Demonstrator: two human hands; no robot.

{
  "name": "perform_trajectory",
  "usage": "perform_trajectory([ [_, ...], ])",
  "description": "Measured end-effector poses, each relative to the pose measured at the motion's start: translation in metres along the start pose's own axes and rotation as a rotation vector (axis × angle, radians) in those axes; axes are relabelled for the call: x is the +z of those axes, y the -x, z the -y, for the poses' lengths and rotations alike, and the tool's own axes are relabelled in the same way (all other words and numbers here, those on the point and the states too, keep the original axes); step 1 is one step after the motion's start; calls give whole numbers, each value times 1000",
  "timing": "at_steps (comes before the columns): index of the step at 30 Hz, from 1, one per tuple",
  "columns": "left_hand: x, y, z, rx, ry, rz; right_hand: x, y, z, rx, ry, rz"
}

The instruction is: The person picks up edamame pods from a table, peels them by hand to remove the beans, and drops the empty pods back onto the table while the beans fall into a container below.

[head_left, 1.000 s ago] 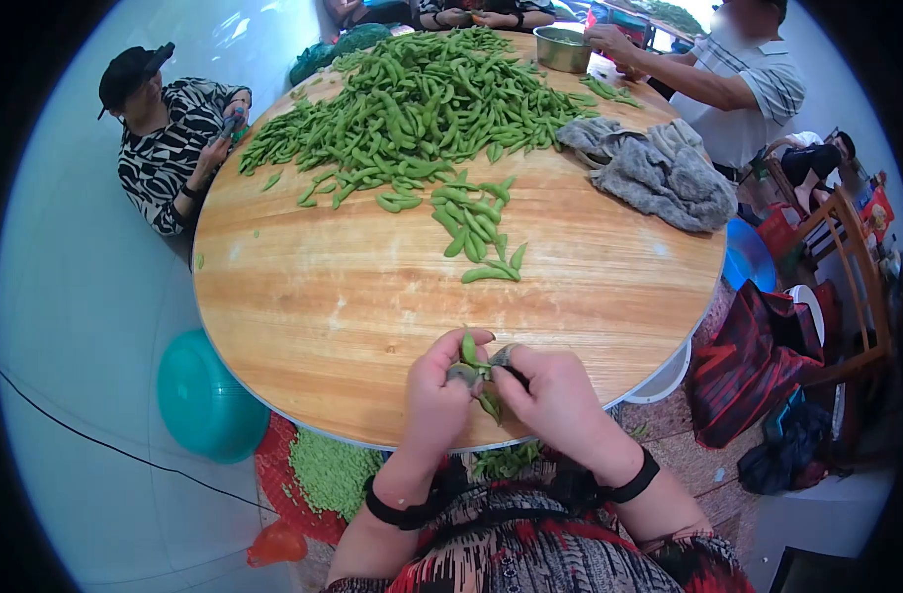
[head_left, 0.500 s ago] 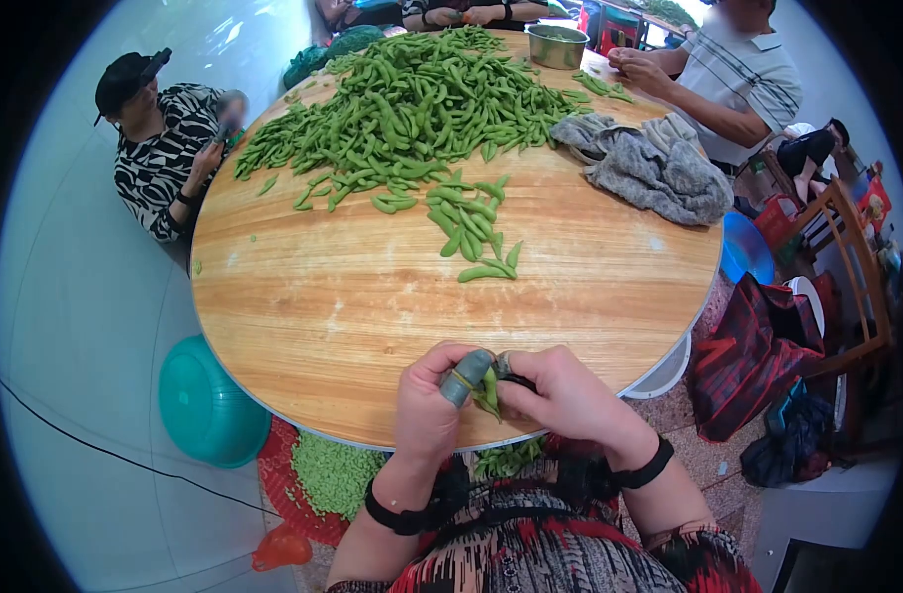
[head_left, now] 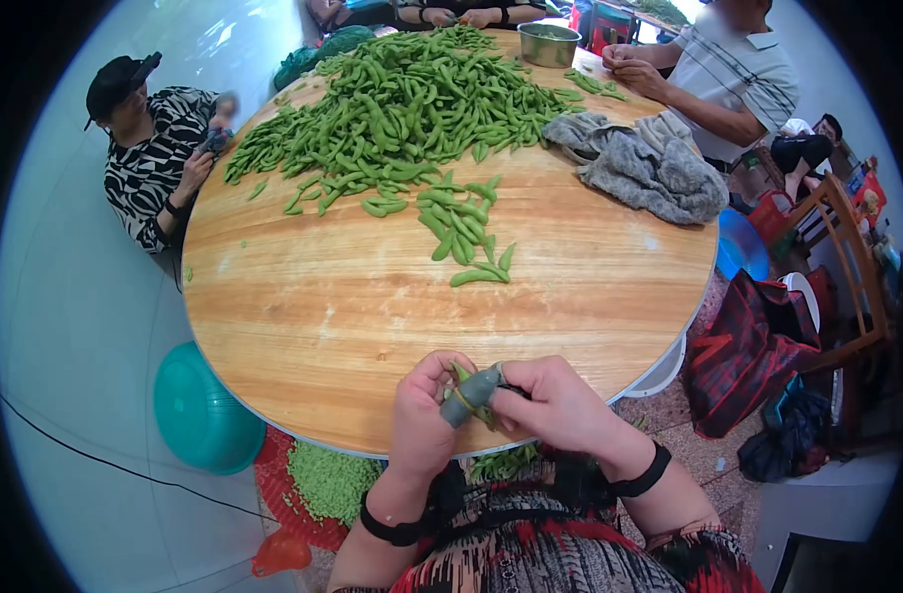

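Near the front edge of the round wooden table (head_left: 372,326), my left hand (head_left: 427,410) is closed on a green bean pod (head_left: 460,371), with a grey-green cover on its thumb. My right hand (head_left: 555,400) touches the same pod from the right, its fingers pinched together; dark covers show on its fingertips. The fingers partly hide the pod. A few loose pods (head_left: 481,273) lie ahead of my hands, and a large heap of pods (head_left: 402,109) rises behind them.
A grey cloth (head_left: 649,168) and a metal bowl (head_left: 549,44) are on the table's right. Other people sit around it. Below the left edge are a teal basin (head_left: 209,410) and a red tray (head_left: 283,494) of shelled beans (head_left: 328,479). A plaid bag (head_left: 753,356) stands at right.
The pod has shifted left and upward between my fingers, and the covered thumb now points more to the right. The view has moved slightly. The person at left has lowered a hand.
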State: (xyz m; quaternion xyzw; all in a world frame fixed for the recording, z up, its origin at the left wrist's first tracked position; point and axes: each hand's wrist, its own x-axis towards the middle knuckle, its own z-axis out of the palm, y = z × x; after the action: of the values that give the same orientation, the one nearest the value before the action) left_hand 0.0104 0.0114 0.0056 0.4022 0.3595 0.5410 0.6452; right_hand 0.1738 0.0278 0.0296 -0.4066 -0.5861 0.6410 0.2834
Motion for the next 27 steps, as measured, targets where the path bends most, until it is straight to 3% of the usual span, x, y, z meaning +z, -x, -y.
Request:
perform_trajectory([
  [1,2,1,-6,-50,40,-29,-1,-2,1,0,-15,6],
  [2,3,0,-9,-98,80,-57,-5,-4,8,200,-253,36],
  [3,1,0,-9,-98,84,-56,-9,-7,9,202,-250,34],
  [5,-3,1,-8,-12,8,-88,-18,-14,10,205,-184,185],
  [6,-6,1,-8,-12,9,-87,-30,-23,8,117,95,224],
  [8,-13,-1,-5,-8,-105,-162,-48,-48,11,-72,512,-160],
  [10,-18,-1,0,-9,-149,-159,-67,-71,22,-234,904,-415],
  [12,-17,-1,-1,-4,-193,-159,-72,-88,24,-147,1024,-441],
  [13,-13,0,-5,-35,-304,-9,-71,-94,23,-56,1140,-466],
  [14,-11,1,-8,-66,-414,141,-68,-97,22,-77,1199,-435],
  [15,-11,2,-9,-64,-412,141,-65,-99,20,-78,1201,-435],
  [17,-14,9,-9,-95,-627,442,-54,-97,14,-118,1238,-338],
  [19,-11,11,-10,-150,-515,428,-45,-87,19,-122,1289,-314],
  [21,-5,11,-10,-73,-451,110,-44,-72,24,-158,1144,-316],
  [22,-2,8,-10,-71,-449,108,-45,-65,21,-264,1041,-347],
  [23,2,5,-10,-73,-205,-3,-42,-56,25,-266,1047,-344],
  [24,3,4,-10,-76,39,-114,-38,-44,32,-125,625,-197],
  [25,2,5,-10,-74,40,-117,-31,-33,36,15,202,-50],
  [26,-1,4,-9,-120,242,-64,-24,-24,35,116,-45,36],
  [27,-3,3,-7,-165,442,-9,-19,-19,30,114,-43,38],
])
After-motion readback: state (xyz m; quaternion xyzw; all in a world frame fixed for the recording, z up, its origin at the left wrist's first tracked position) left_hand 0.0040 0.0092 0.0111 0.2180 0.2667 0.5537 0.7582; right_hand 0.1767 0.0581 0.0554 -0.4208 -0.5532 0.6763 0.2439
